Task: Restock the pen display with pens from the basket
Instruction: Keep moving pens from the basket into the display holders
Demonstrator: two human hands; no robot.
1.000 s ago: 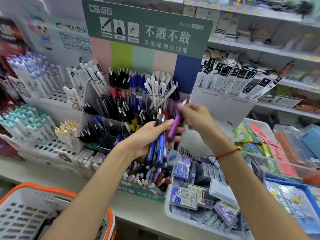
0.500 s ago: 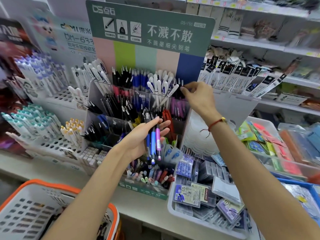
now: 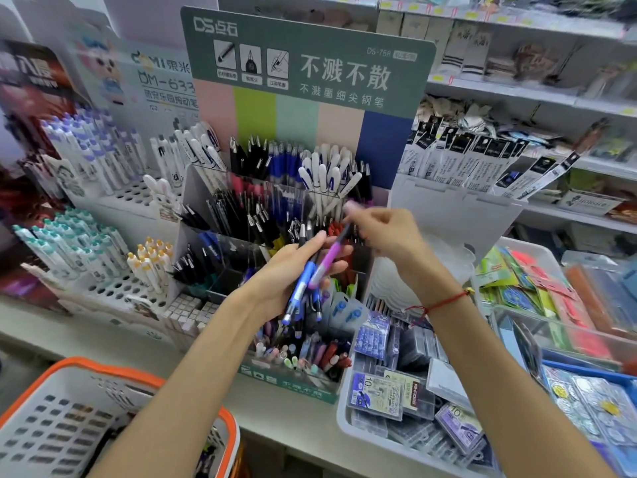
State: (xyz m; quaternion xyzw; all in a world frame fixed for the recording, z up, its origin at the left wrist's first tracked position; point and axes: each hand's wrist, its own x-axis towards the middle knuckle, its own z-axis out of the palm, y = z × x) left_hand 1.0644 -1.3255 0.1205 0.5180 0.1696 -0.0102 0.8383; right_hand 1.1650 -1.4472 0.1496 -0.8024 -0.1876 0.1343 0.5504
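Note:
My left hand holds a small bunch of blue pens in front of the tiered pen display with its green header card. My right hand pinches the upper end of a purple pen that lies slanted across the left palm, its tip among the blue pens. The display's clear compartments hold black, blue, white, pink and red pens. The white basket with an orange rim sits at the bottom left; its contents are mostly hidden.
White racks of pens stand left of the display. A white tray of boxed refills lies to the lower right, more bins of stationery further right. Packaged pens hang behind, under shelves. The counter edge runs along the bottom.
My right hand has come back down from the display's upper right compartment to the left hand and taken hold of a purple pen. The left hand stays in place with the blue pens.

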